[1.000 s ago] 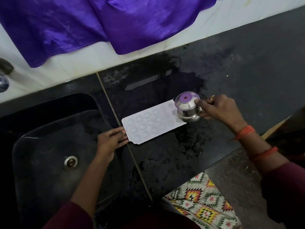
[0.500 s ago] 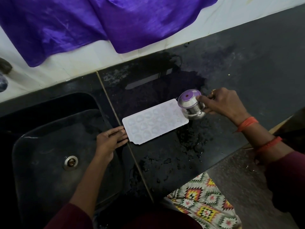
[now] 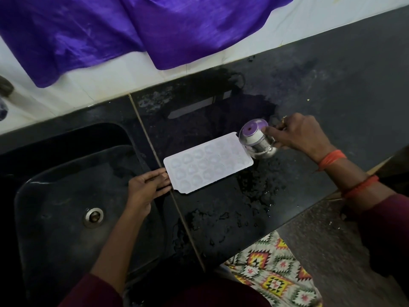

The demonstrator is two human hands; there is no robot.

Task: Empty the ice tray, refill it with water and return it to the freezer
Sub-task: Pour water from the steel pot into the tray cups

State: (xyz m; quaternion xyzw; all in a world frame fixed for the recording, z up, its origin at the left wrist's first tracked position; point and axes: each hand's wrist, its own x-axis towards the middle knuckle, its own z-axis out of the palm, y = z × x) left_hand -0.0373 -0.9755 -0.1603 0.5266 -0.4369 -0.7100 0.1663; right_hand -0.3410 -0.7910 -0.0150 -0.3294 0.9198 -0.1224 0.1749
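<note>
A white ice tray (image 3: pixel 208 162) with rounded cells lies flat on the wet black counter (image 3: pixel 243 213), just right of the sink. My left hand (image 3: pixel 146 187) rests at the tray's left end, fingertips touching its edge. My right hand (image 3: pixel 298 135) grips a small steel cup (image 3: pixel 256 140), tilted with its mouth toward the tray's right end. The cup's inside reflects purple. Whether water is running out I cannot tell.
A black sink (image 3: pixel 66 207) with a metal drain (image 3: pixel 93 217) lies at the left. Purple cloth (image 3: pixel 155 29) hangs over the white wall behind the counter. Water is spilled on the counter in front of the tray. A patterned cloth (image 3: pixel 272 269) shows at the near counter edge.
The cup has shifted slightly right and up along the tray's right end and tilted further toward the tray. My left hand and the tray stay put.
</note>
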